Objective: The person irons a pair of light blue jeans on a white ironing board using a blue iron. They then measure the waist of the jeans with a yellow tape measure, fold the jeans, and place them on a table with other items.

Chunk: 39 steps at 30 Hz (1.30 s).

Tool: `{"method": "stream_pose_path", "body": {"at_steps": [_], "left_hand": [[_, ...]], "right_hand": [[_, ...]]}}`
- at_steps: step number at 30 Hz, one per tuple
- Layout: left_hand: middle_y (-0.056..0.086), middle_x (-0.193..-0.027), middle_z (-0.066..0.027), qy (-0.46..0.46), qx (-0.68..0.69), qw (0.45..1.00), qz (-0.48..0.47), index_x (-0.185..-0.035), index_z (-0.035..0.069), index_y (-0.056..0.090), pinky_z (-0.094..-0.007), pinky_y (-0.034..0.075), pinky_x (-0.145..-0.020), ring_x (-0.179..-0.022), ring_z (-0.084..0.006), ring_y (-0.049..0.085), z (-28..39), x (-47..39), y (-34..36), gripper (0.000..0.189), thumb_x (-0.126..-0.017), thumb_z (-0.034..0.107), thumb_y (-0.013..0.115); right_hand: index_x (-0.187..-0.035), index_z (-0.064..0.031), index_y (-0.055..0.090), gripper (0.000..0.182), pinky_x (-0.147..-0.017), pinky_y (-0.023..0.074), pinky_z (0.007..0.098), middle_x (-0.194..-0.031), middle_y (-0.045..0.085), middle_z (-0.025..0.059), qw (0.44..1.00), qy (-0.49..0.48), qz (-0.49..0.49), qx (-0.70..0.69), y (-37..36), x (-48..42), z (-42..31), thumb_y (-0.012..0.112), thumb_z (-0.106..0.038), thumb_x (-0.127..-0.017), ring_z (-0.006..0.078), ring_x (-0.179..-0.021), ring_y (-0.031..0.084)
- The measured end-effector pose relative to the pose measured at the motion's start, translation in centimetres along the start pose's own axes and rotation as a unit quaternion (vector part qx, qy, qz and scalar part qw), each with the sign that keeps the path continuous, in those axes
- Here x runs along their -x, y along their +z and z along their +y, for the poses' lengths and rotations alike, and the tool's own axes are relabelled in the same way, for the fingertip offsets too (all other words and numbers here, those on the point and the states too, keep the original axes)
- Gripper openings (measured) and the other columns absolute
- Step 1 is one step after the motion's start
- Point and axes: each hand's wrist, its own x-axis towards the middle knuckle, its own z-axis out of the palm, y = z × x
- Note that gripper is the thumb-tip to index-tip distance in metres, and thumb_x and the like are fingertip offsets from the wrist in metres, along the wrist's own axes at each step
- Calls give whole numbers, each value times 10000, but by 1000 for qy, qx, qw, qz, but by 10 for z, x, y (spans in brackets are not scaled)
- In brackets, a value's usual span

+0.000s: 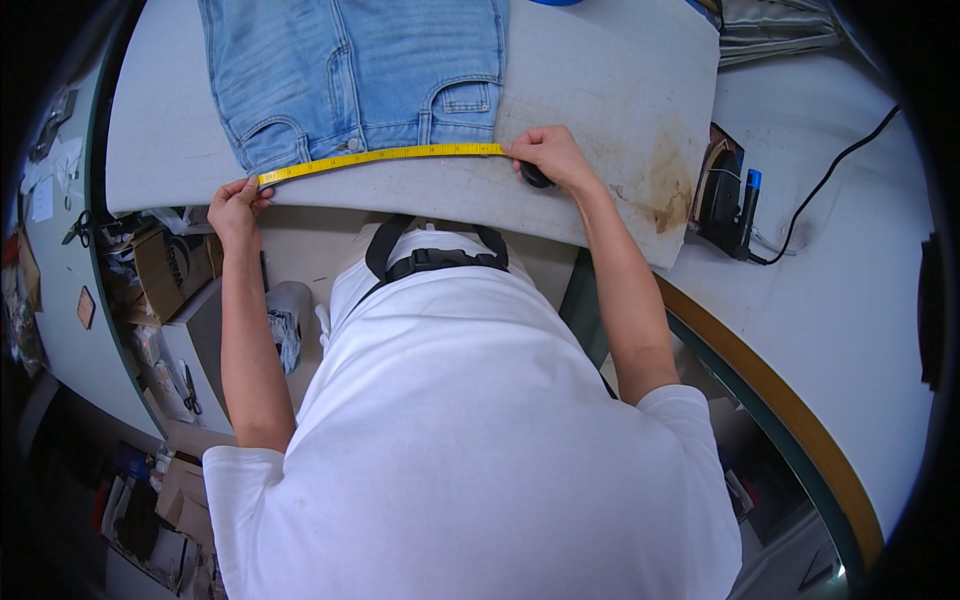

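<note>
A yellow tape measure stretches along the waistband of light-blue denim jeans. My left hand pinches its left end near the corner of the waistband. The other end is between the thumb and fingers of my right hand, just past the waistband's right side. Under that right palm shows a rounded black object, perhaps the tape's case. The jeans lie flat with the waistband towards me, its metal button near the middle; the legs run out of the top of the view.
A pale padded board with brown stains lies under the jeans. To the right stands an iron with a black cord on a white table. Scissors lie on the left table, beside a cardboard box below.
</note>
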Motion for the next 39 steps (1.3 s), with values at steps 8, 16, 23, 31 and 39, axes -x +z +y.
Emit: {"method": "stream_pose_path", "body": {"at_steps": [8, 16, 23, 31, 39], "left_hand": [[635, -832, -111, 1, 0, 1000, 4, -927, -28, 555, -229, 518, -508, -625, -186, 672, -2, -1, -1, 129, -866, -3, 665], [637, -835, -114, -4, 11, 1000, -1, -931, -29, 557, -232, 517, -506, -625, -190, 672, -1, -1, -1, 134, -861, -7, 669], [642, -827, -114, 3, 8, 1000, 8, -924, -18, 552, -231, 517, -515, -636, -193, 676, -4, -2, -1, 131, -864, -7, 668], [642, -826, -107, 36, 38, 999, 5, -920, -14, 547, -244, 513, -562, -659, -204, 676, -15, 0, -4, 129, -871, 0, 666], [636, -824, -107, 37, 33, 999, 5, -933, -20, 546, -253, 507, -566, -657, -204, 669, -12, 3, -2, 128, -877, 1, 658]], "right_hand": [[-674, -10, 666, 193, -499, 449, 244, -611, 638, 39, 1000, 13, 21, 9, 2, 0, -2, 745, -150, -782, 102, -515, 579], [-665, -18, 659, 197, -500, 449, 245, -614, 639, 44, 1000, 10, 13, 2, 1, 0, -2, 749, -150, -780, 103, -512, 574], [-655, -17, 658, 200, -503, 450, 245, -607, 635, 46, 1000, 8, 7, -11, 2, -1, -2, 742, -146, -782, 105, -510, 575], [-656, -10, 661, 200, -510, 453, 242, -607, 638, 50, 1000, 3, 2, -1, 1, -3, -1, 733, -146, -784, 104, -514, 578], [-674, -5, 669, 192, -517, 455, 242, -615, 645, 52, 1000, 5, 10, 15, 2, 0, -4, 731, -149, -785, 103, -527, 581]]}}
